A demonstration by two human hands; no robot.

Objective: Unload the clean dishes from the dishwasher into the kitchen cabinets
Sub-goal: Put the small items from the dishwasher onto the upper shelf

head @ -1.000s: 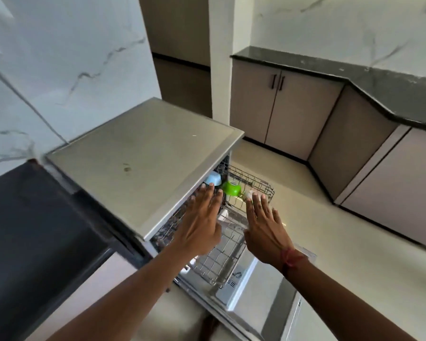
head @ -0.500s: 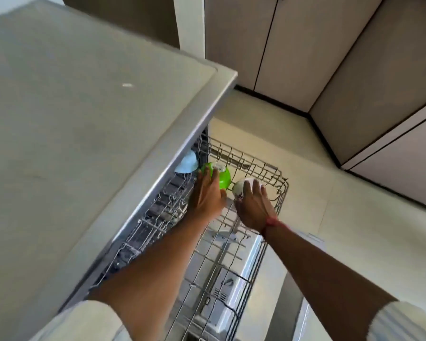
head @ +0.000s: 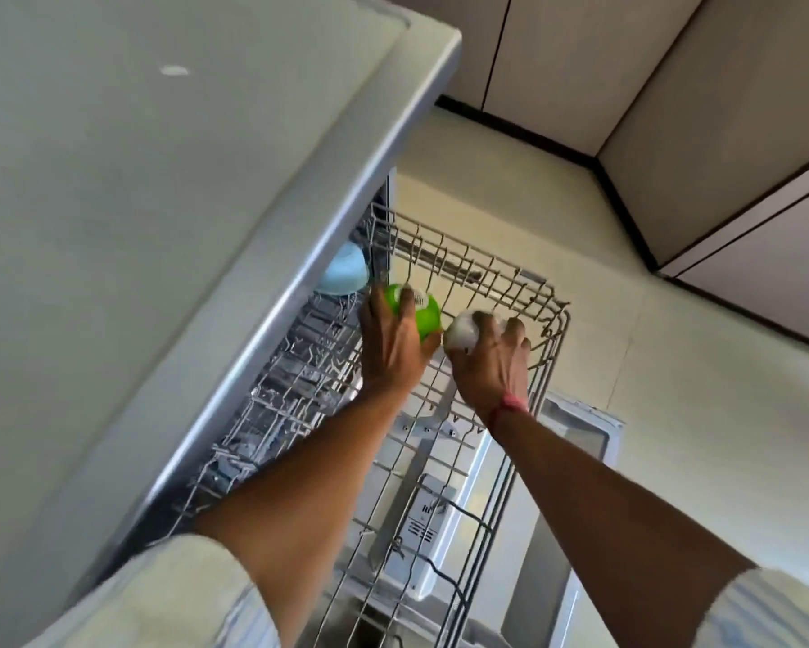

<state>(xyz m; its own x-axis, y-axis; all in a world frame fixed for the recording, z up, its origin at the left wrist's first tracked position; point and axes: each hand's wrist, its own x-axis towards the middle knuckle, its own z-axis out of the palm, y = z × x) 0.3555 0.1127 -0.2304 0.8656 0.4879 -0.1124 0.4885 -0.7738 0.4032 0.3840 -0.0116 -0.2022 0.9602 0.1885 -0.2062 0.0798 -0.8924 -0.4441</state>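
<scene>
Under your left hand [head: 393,348] the green bowl [head: 423,313] sat in the rack [head: 510,282]. Under your right hand [head: 491,362] was a white bowl [head: 461,336], just beside it. A blue bowl [head: 344,273] lay left of your left fingertips.

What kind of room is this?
Probably a home kitchen: an open dishwasher with its rack pulled out, a green bowl in the left hand, a white bowl in the right hand, and cabinets at floor level.

We see cream floor [head: 580,254] filling mid & rt of view, w/ a faint tile joint approx 3 o'clock. Black skirting strip [head: 524,131] runs from 12 o'clock twd 3 o'clock, kinking at a corner approx 1 o'clock.
</scene>
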